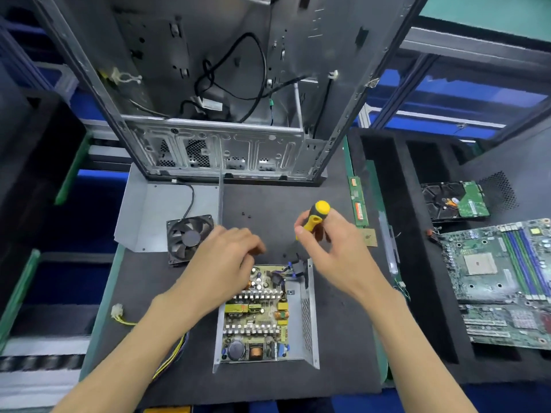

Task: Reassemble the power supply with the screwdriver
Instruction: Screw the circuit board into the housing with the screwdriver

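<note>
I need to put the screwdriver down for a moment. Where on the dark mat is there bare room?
Free: the mat right of the power supply, and in front of it. Crowded: beyond the supply, where loose screws lie, and left, with the fan and yellow cables.

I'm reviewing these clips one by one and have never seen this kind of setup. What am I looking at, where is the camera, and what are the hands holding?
There is no machine here: a person works with bare hands, filmed by one wide camera on their head, looking down.

On the dark mat lies an open power supply, its circuit board showing. The left hand is over its far end, fingers curled; whether they hold anything cannot be seen. The right hand grips a yellow-and-black screwdriver, tip pointing down.

Nearby are a loose fan, a bent metal cover, a few small screws and an empty computer case. To the right lie a motherboard, a hard drive and a memory stick.
</note>
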The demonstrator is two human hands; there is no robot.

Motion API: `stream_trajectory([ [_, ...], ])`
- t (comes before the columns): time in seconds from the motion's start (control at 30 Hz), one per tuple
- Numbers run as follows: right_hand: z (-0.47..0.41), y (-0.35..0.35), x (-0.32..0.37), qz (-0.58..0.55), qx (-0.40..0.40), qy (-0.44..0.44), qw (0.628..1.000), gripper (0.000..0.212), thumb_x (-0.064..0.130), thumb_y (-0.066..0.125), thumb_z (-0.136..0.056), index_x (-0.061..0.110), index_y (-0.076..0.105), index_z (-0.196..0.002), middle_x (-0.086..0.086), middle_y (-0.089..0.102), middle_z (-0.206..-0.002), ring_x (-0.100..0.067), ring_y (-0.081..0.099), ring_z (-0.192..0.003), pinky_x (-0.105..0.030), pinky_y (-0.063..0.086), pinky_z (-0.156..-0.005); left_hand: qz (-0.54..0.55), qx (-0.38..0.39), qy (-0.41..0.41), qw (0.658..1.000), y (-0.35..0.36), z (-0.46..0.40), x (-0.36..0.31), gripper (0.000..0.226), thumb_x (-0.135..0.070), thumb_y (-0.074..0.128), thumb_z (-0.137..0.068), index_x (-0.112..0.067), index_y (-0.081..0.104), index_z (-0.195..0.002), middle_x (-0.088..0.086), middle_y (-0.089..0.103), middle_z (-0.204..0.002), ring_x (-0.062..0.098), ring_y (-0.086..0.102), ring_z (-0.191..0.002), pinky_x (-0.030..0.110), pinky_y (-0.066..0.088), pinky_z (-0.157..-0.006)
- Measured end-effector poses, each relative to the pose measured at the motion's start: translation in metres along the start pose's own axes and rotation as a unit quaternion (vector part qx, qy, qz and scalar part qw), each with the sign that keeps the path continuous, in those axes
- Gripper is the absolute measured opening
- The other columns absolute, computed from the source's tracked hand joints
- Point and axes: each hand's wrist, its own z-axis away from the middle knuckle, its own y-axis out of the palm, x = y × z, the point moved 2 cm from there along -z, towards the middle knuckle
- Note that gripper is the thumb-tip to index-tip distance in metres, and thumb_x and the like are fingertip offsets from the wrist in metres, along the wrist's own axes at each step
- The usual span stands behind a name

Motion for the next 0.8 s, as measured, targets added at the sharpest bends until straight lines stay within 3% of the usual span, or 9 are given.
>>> stream_trajectory([
  [0.13, 0.000, 0.007, -0.002, 0.030, 0.042, -0.002, 0.999, 0.036, 0.056, 0.044, -0.094, 0.025, 0.062, -0.097, -0.003, 0.055, -0.090, -0.017, 0.052, -0.086, -0.042, 0.049, -0.077, 0.017, 0.016, -0.006, 1.000, 0.010, 0.006, -0.002, 0.029, 0.001, 0.054, -0.091, -0.016, 0.072, -0.105, -0.004, 0.070, -0.104, 0.017, 0.060, -0.103, 0.027, 0.033, -0.089],
  [0.8, 0.001, 0.020, -0.010, 0.037, 0.047, -0.020, 0.998, 0.032, 0.054, 0.046, -0.094, 0.027, 0.063, -0.098, 0.010, 0.053, -0.081, -0.010, 0.049, -0.088, -0.035, 0.049, -0.076, 0.057, 0.011, -0.030, 0.998, 0.012, 0.008, -0.001, 0.026, -0.002, 0.051, -0.094, -0.016, 0.071, -0.103, -0.005, 0.068, -0.101, 0.015, 0.057, -0.098, 0.029, 0.042, -0.092],
])
